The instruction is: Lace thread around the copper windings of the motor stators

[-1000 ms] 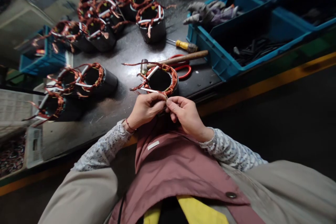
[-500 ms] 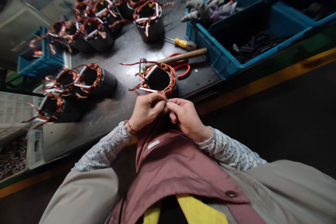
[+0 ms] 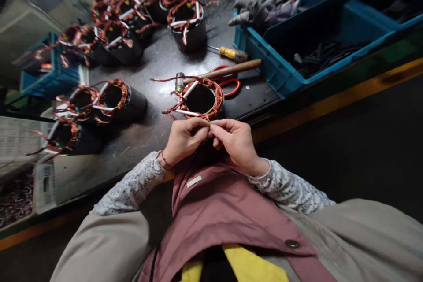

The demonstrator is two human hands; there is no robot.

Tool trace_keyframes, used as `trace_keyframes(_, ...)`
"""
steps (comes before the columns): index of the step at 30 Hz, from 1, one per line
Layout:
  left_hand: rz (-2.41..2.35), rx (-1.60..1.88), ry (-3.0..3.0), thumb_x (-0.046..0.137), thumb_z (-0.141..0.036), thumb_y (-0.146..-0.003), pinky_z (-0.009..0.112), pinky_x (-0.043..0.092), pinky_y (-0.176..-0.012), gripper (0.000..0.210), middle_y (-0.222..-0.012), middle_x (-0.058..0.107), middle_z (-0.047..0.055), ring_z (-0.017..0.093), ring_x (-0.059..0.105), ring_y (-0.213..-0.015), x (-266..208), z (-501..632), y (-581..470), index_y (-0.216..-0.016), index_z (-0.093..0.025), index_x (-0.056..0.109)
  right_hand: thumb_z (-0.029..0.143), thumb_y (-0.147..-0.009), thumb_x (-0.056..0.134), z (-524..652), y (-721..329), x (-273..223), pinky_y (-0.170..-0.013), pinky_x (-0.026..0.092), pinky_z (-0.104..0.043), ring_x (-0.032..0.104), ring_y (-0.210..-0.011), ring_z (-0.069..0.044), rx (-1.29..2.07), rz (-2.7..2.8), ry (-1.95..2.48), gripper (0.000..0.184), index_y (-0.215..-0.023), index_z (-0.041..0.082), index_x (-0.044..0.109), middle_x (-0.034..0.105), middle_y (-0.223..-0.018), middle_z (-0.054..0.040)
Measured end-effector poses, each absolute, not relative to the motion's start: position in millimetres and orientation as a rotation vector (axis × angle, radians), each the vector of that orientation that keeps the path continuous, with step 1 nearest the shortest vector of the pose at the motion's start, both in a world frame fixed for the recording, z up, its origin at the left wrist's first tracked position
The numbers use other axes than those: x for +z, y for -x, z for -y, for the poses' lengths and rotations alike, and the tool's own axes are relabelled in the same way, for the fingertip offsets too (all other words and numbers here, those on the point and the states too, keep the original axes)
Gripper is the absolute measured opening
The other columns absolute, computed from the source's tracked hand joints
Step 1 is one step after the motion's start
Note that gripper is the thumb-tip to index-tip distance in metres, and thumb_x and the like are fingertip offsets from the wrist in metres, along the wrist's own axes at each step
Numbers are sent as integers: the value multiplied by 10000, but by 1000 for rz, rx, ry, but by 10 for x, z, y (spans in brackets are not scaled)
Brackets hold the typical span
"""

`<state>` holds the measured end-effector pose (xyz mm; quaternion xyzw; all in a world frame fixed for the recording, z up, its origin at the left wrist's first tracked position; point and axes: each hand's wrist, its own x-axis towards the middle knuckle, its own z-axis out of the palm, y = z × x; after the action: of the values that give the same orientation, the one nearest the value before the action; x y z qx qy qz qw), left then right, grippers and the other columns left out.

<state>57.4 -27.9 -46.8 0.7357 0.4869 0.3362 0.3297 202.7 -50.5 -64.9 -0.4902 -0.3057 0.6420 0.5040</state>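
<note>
Copper winding (image 3: 218,97) rings the mouth of the dark cylinder (image 3: 221,112) in front of me, which stands near the close edge of the table (image 3: 155,61), just beyond both hands. I have the left hand (image 3: 187,139) and the right hand (image 3: 235,143) brought together at its near rim, each with thumb and forefinger pinched narrow on a thin pale strand (image 3: 209,120); the strand's end is too small for me to make out. Two white sleeves (image 3: 191,90) lie across the left side of the winding, where copper leads (image 3: 170,110) stick out. Behind the cylinder I see a hammer (image 3: 234,68) lying over a red-handled tool (image 3: 234,88), with a yellow-handled screwdriver (image 3: 229,53) farther back. A blue bin (image 3: 280,77) stands to the right, with grey gloves (image 3: 264,11) over its edge and dark pieces (image 3: 322,58) inside. More wound cylinders (image 3: 135,103) stand in groups to the left and behind.
</note>
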Motion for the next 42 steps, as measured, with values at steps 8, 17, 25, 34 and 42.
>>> trace_keyframes(8,-1388,930,-1918,566,-163,-766,166,400,-503,130,-579,641,-22,65,517,-491,-526,302,-588,-707,-139,679,293,-678,677,394,-2051,-656,-357,396,-161,500,-369,-61,1538,937,1252,152,-702,154,620,620,-544,21)
trace_keyframes(17,-1477,902,-2416,583,-201,-862,206,462,-638,206,-872,717,32,107,610,-660,-462,366,-476,-1051,-166,658,227,-804,525,577,-2274,-663,-516,486,-236,587,-572,-123,1288,1394,1182,83,-745,186,568,634,-713,-26)
trace_keyframes(25,-1607,766,-2713,509,-310,-925,402,364,-1060,261,-961,738,59,201,656,-926,-632,206,-573,-1085,-160,651,286,-964,449,457,-2132,-773,-427,386,-206,451,-443,-46,1201,1360,800,138,-877,202,515,632,-889,-31)
trace_keyframes(34,-1575,805,-2562,652,-277,-832,394,371,-1072,144,-873,744,1,182,666,-859,-648,141,-557,-948,-202,692,224,-979,402,854,-2141,-761,-466,361,-220,399,-470,-77,1200,1401,944,93,-897,225,447,439,-653,55)
trace_keyframes(42,-1498,996,-2588,553,-286,-912,369,359,-1044,142,-884,742,-17,160,642,-845,-706,173,-555,-886,-203,666,142,-879,485,356,-2266,-485,-784,488,-374,590,-846,-197,527,1848,762,97,-821,219,498,614,-804,-37)
